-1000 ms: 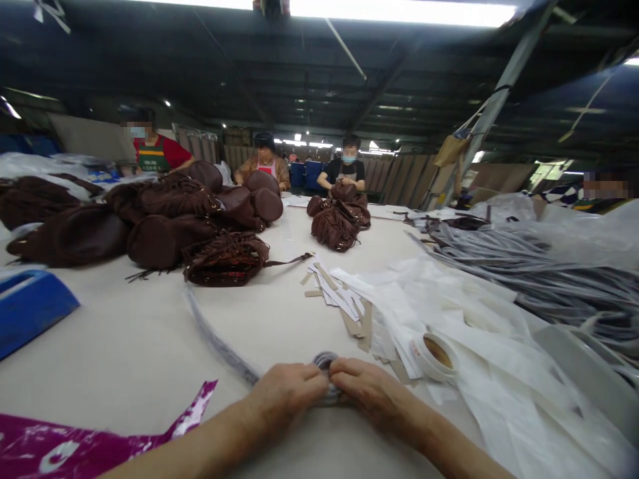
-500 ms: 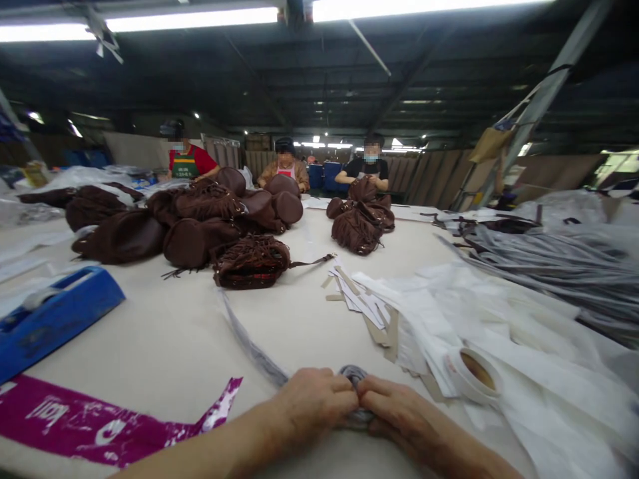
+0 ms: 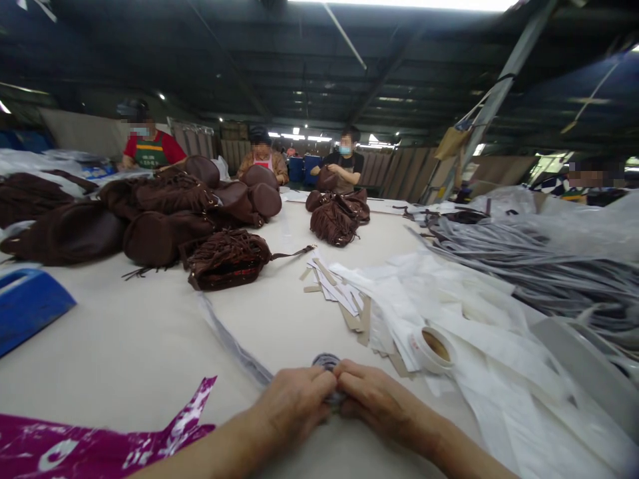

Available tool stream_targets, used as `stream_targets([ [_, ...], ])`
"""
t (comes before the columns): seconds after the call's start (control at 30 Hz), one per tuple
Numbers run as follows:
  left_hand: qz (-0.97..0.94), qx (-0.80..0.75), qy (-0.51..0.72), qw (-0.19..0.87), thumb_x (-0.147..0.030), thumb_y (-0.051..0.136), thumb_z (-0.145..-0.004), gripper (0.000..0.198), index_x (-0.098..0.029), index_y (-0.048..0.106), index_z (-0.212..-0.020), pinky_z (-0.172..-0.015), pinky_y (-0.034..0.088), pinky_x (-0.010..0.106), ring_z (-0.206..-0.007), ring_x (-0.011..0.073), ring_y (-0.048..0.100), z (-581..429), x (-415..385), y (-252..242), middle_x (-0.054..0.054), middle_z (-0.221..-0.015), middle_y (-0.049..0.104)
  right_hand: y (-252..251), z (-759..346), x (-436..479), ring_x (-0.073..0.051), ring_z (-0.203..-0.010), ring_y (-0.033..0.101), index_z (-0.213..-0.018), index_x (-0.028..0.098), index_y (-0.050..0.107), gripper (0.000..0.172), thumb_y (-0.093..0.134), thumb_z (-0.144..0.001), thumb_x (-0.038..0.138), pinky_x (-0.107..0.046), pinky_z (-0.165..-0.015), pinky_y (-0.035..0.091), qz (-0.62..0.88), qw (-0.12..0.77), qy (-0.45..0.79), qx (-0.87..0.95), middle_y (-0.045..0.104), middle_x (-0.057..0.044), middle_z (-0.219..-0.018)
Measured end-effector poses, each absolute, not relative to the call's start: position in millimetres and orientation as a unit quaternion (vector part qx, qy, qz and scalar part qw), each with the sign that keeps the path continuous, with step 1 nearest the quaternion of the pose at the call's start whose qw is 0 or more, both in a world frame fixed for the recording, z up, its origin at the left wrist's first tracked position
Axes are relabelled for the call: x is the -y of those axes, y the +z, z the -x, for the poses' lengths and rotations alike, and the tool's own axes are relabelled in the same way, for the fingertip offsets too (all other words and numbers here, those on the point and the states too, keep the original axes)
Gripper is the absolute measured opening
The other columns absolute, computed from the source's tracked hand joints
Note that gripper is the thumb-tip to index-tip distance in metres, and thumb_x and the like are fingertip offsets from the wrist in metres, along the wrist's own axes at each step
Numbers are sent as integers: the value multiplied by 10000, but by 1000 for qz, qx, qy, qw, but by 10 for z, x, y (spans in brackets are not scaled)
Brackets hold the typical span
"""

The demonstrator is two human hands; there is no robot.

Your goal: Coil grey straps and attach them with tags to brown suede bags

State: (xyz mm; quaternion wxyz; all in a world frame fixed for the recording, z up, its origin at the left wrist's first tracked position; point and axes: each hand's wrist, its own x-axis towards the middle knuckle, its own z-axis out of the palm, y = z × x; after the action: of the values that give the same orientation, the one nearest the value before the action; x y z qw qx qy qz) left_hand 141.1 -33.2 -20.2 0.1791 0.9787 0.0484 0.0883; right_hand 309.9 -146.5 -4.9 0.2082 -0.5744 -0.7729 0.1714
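Observation:
My left hand (image 3: 294, 402) and my right hand (image 3: 375, 398) meet at the near edge of the table, fingers closed together around a small rolled coil of grey strap (image 3: 327, 362). Only the top of the coil shows above my fingertips. The loose tail of the grey strap (image 3: 230, 342) runs away from my left hand across the pale tabletop toward a brown fringed bag (image 3: 227, 258).
A roll of tape (image 3: 432, 349) lies just right of my hands among white paper sheets (image 3: 479, 332). A blue tape dispenser (image 3: 27, 307) and magenta plastic (image 3: 94, 449) sit left. Brown bags (image 3: 150, 219) are piled behind; grey straps (image 3: 539, 266) heap at right. Several people work at the far side.
My hands stay together on the coil throughout. The view swung left half a second ago and has swung back right, so the tape dispenser sits nearer the left edge again.

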Motion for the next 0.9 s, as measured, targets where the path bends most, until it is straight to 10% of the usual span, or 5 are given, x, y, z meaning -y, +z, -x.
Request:
stream_targets([
  [0.17,-970,96,107,197,-141,503,-905,74,-188,559,-914,-781,494,201,-861,150,620,-1370,23,-121,16,-963,632,69,-3195,1436,-155,-831,574,-912,182,571,95,518,-885,108,-230,-718,461,533,223,172,798,604,-33,-922],
  [0.43,-985,-109,121,48,-67,495,-865,139,-156,568,-943,-662,580,339,-774,226,651,-1467,646,-466,70,-910,649,-319,-2954,1496,-209,-782,528,-997,134,608,179,442,-932,117,-338,-723,457,590,129,-45,796,638,-118,-1053],
  [0.9,-994,41,101,10,-173,496,-917,216,-241,513,-1121,-657,454,245,-727,159,514,-1260,-26,-13,14,-898,538,-53,-3319,1367,-151,-871,511,-992,187,597,233,393,-961,78,-295,-842,393,528,137,94,833,631,-33,-1038],
])
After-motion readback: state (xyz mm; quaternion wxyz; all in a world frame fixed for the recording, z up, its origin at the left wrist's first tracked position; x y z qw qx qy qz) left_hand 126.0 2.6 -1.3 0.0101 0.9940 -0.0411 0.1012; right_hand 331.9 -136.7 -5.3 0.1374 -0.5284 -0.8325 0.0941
